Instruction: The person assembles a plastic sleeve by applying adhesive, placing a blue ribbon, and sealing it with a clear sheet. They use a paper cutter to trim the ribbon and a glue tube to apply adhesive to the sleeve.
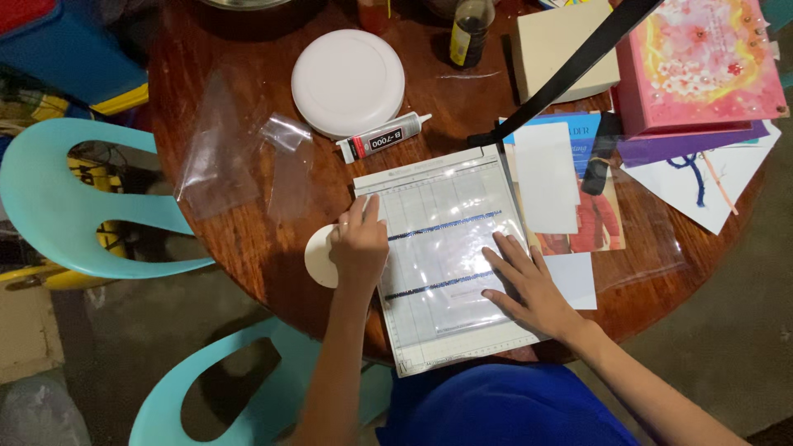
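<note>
A white paper trimmer board (413, 330) lies at the near edge of the round wooden table (248, 248), its black blade arm (570, 70) raised up and to the right. A clear plastic sheet with two dark blue stripes (450, 248) lies flat on the board. My left hand (359, 244) rests at the board's left edge with fingers on the sheet. Fingers spread, my right hand (529, 285) presses flat on the sheet's right side.
A glue tube (382, 139), a round white lid (348, 81), clear plastic bags (227, 153) and a small dark bottle (471, 31) sit behind. Cards and papers (570, 177), a beige box (557, 45) and a pink floral box (698, 62) lie right. Teal chairs (74, 206) stand left.
</note>
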